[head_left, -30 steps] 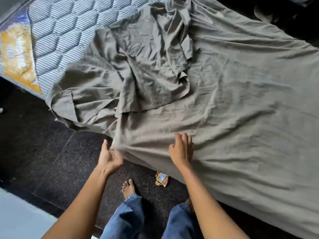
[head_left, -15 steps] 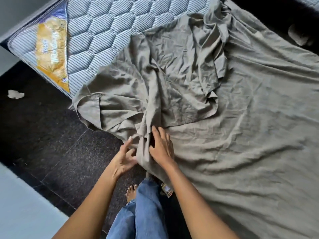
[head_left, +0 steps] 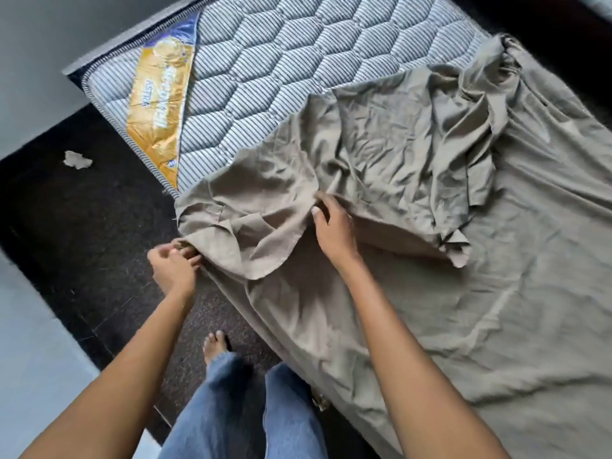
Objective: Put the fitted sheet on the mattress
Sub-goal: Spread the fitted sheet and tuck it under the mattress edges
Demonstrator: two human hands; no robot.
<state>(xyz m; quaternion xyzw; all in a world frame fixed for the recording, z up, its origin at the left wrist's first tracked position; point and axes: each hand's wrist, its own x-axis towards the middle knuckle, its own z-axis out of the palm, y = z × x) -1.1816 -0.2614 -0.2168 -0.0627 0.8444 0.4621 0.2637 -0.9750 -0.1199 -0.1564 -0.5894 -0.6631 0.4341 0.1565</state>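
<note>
A grey-brown fitted sheet [head_left: 496, 293] lies rumpled over the right part of a quilted grey striped mattress [head_left: 265, 61] on the floor. The far left end of the mattress is bare, with a gold label [head_left: 159, 114] on it. A folded-over bunch of sheet lies across the middle. My left hand [head_left: 174, 270] grips the sheet's edge at the near side of the mattress, fingers curled. My right hand [head_left: 332, 226] pinches a fold of the bunched sheet on top of the mattress, further in.
Dark carpet [head_left: 82, 210] runs along the near side of the mattress, with a crumpled scrap of paper [head_left: 76, 159] on it. My bare foot [head_left: 215, 346] and jeans [head_left: 238, 409] stand close to the mattress edge. A pale floor strip [head_left: 29, 342] lies at the left.
Both hands have moved left along the mattress edge and further in. The left hand has taken hold of the sheet's edge, and the right has gone from lying flat to pinching a fold.
</note>
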